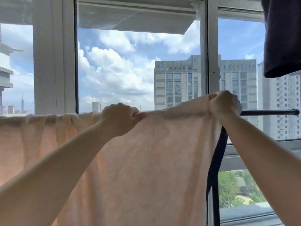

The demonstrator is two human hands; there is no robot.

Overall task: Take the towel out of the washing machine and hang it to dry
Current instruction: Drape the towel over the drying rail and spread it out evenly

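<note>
A large pale peach towel hangs in front of me over a dark horizontal rod, covering the lower left and middle of the view. My left hand pinches the towel's top edge near the middle. My right hand grips its top right corner, bunched, just above the rod. The towel's left part is gathered in folds along the rod. Behind the towel the rod is hidden, and only its right end shows. The washing machine is out of sight.
A dark garment hangs at the top right. A dark strap or pole runs down behind the towel's right edge. White window frames stand close behind the rod, with buildings and sky beyond.
</note>
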